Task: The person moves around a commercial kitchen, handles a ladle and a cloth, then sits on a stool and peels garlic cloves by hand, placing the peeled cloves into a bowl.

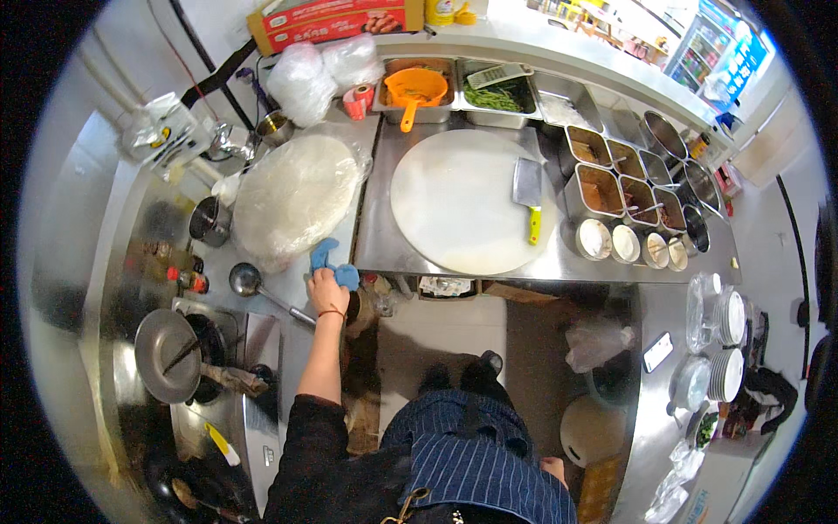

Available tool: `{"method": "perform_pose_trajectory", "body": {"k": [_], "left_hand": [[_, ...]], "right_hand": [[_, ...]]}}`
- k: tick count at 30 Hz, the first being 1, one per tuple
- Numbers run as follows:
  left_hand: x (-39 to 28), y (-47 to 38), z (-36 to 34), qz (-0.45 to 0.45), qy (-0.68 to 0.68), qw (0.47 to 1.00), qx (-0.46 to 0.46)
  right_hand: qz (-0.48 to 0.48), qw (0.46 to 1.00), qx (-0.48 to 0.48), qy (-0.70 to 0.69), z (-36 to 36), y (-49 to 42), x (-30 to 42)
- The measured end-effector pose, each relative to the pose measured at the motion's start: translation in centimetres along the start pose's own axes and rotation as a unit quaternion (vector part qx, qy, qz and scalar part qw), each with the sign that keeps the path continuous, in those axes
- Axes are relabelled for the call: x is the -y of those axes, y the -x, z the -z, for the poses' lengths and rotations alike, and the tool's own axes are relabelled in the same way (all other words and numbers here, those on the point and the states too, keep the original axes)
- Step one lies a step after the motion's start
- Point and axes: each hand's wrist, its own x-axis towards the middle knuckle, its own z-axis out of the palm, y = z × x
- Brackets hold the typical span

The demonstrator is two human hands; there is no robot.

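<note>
My left hand [327, 294] is on a blue cloth [323, 255] at the front edge of the left steel counter, its fingers closed around part of it. Just left of that hand lies a steel ladle [247, 280], its handle reaching toward my wrist. Beyond the cloth is a large pale round slab [294, 190] wrapped in clear plastic film. My right hand [554, 469] hangs low beside my striped apron; only a small part shows, and its fingers are hidden. A round white cutting board [458, 196] lies ahead with a cleaver [528, 187] on its right side.
At left, a frying pan [160, 367] sits on the stove. Steel pans of food line the back, one bearing an orange strainer [416, 88]. Sauce containers [597, 190] and white bowls [594, 240] stand right of the board. The right counter holds a phone [658, 352] and stacked plates [725, 374].
</note>
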Motion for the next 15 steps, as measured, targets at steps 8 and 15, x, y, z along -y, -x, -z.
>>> {"method": "perform_pose_trajectory", "body": {"k": [8,15], "left_hand": [[-5.8,-1.2,-2.4,-0.070,0.133,0.988,-0.034],[-13.4,-9.3,-6.3,-0.008,0.072,0.993,0.089]], "right_hand": [[0.142,0.989,-0.019,0.019,5.5,-9.1,7.8],[0.177,0.975,-0.121,-0.056,14.1,-12.2,8.5]]}}
